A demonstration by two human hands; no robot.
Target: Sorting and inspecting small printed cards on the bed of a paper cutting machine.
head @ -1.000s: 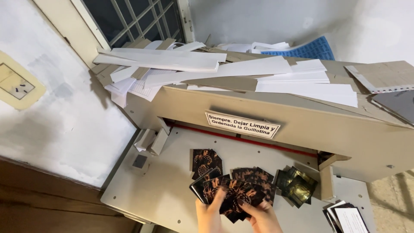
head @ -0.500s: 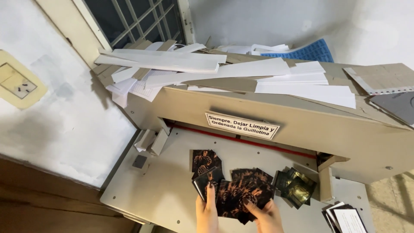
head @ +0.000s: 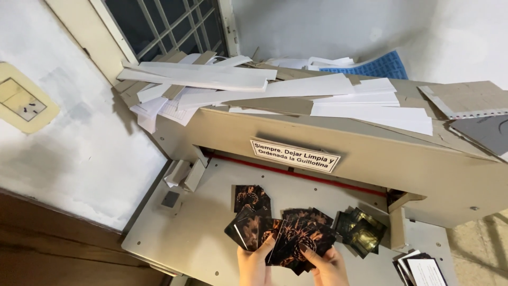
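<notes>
On the grey bench (head: 185, 238) of the paper cutter (head: 338, 159), we see both hands gripping fanned stacks of dark printed cards (head: 286, 238): the left hand (head: 256, 265) has its fingers closed on one stack, the right hand (head: 328, 267) on the adjoining stack. More dark cards (head: 362, 228) lie just beside. White paper offcuts (head: 222, 79) cover the machine's top.

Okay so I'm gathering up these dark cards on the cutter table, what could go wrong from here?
1. The left hand and right hand hold a loose, fanned bunch of dark cards; some could slip and scatter over the cutter table.
2. Two more card piles lie just in front of the blade slot marked by the red line; reaching for them puts fingers near it.
3. The paper strips heaped on the machine might slide down.
</notes>
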